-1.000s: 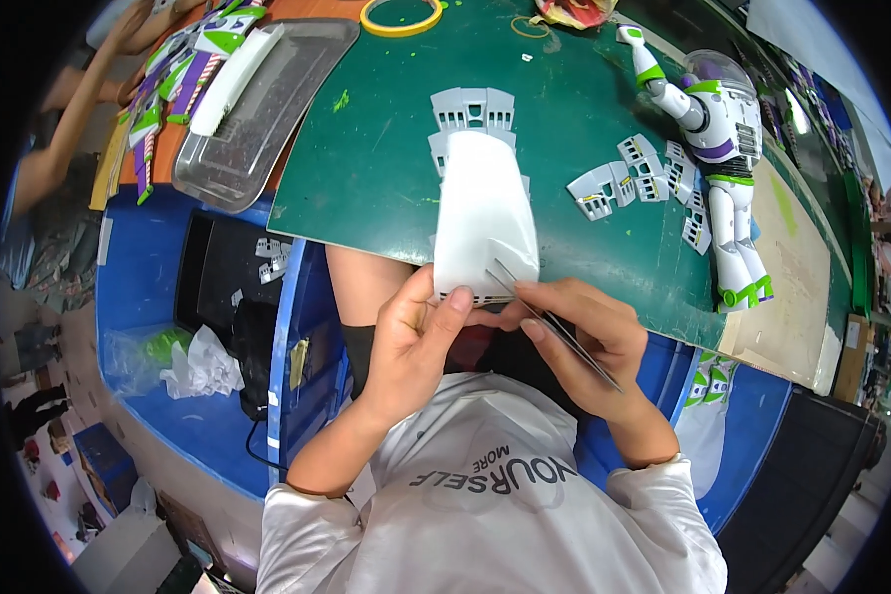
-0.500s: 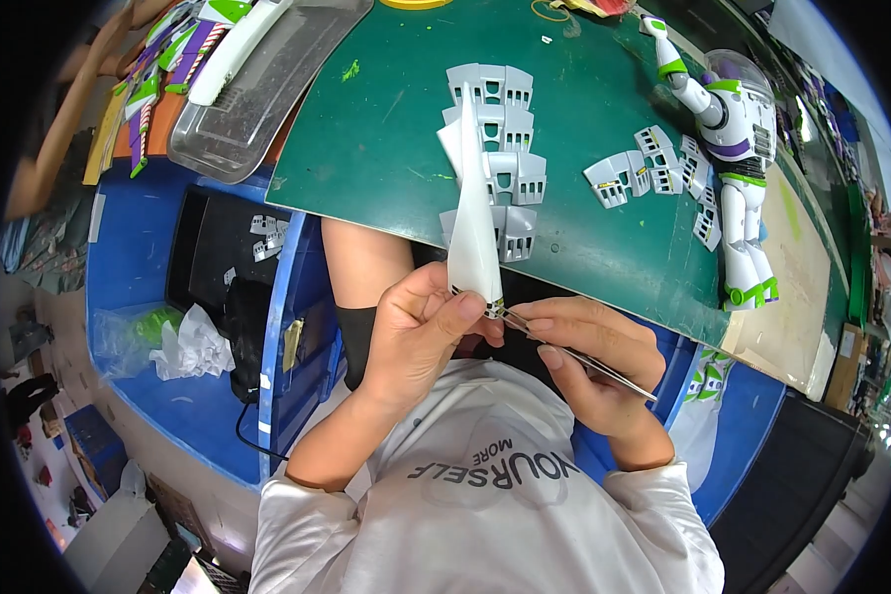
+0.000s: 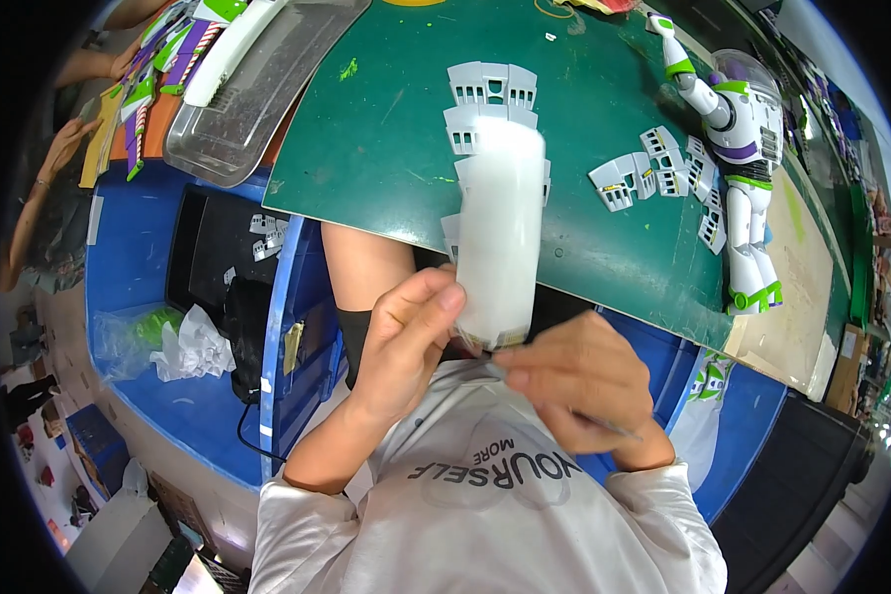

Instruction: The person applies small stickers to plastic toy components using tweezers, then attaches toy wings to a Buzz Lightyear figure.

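Observation:
My left hand [image 3: 411,332] pinches a long glossy white strip [image 3: 500,233], which looks like a sticker sheet, by its left edge near the lower end. A yellowish band with small dark marks lies along that end. My right hand [image 3: 584,381], smeared by motion, is closed on metal tweezers [image 3: 614,428], with its fingers at the strip's lower end. Whether the tweezer tips touch the strip is too blurred to tell. Beyond the strip, a column of grey slotted plastic pieces [image 3: 492,87] lies on the green table [image 3: 386,148]; the strip partly covers them.
More grey pieces, some with yellow marks, form a cluster [image 3: 619,181] beside a white, green and purple toy figure [image 3: 747,129]. A clear plastic tray [image 3: 233,139] overhangs at the left. A blue bin [image 3: 158,416] holds crumpled paper [image 3: 193,345]. Another person's hand [image 3: 67,144] shows far left.
The white strip has turned from nearly edge-on to its broad face, its lower end dropping slightly. My right hand has shifted slightly down and left and is now blurred. Another person's hand has moved at far left.

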{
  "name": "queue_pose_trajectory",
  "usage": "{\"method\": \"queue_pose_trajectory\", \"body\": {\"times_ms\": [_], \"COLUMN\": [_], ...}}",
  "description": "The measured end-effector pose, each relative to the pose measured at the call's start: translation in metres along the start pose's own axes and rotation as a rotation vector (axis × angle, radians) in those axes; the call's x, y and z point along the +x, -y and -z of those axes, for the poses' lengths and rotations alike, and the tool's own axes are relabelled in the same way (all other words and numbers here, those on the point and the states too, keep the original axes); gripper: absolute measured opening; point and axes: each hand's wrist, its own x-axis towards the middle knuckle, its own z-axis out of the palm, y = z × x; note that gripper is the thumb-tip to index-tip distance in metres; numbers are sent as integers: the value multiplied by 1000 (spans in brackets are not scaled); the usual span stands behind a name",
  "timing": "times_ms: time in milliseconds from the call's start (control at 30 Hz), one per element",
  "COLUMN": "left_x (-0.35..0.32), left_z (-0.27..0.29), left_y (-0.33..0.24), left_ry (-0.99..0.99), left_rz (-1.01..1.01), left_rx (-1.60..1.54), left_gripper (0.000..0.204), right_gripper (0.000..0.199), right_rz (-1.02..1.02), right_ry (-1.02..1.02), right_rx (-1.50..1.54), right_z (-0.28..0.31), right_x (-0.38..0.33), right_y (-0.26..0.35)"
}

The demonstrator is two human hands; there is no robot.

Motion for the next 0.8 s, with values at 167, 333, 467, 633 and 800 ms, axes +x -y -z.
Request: {"method": "queue_pose_trajectory", "body": {"times_ms": [167, 333, 467, 633, 800], "left_x": [-3, -4, 9, 20, 22], "left_z": [24, 22, 29, 34, 33], "left_y": [-21, -18, -7, 1, 2], "left_ry": [508, 395, 366, 361, 342], "left_rz": [-97, -727, -670, -764, -787], "left_rx": [971, 1621, 1801, 1744, 1776], "left_gripper": [8, 8, 8, 9, 10], "right_gripper": [18, 13, 13, 12, 12], "right_rz": [-183, -567, -634, -672, -667], "right_ry": [-55, -300, -329, -312, -277], "right_rx": [238, 398, 403, 366, 339], "right_z": [21, 6, -5, -8, -9], "right_x": [-3, -2, 0, 5, 6], "right_y": [15, -10, -31, -41, -43]}}
